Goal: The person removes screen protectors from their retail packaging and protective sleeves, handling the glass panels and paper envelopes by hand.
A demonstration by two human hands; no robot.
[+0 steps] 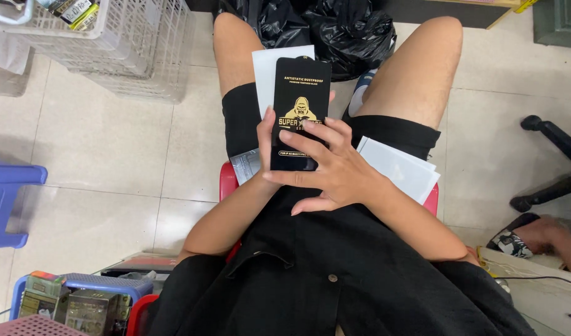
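Observation:
I sit on a red stool point(227, 177) and hold a flat black package with gold print point(301, 87) upright over my lap. My left hand point(266, 134) grips its lower left edge from behind, thumb on the front. Across its lower front lies my right hand point(332, 168), fingers spread over it. A white sheet point(265, 71) sticks out behind the package on the left. Several white sheets point(405, 171) rest on my right thigh. A silvery packet point(245, 165) lies on my left thigh.
White plastic baskets point(133, 43) stand at the upper left and a black plastic bag point(335, 28) lies on the floor ahead. A blue stool point(8, 196) is at left, another point(89, 286) holds small boxes. A chair base point(556, 162) and another person's limb point(550, 239) are at right.

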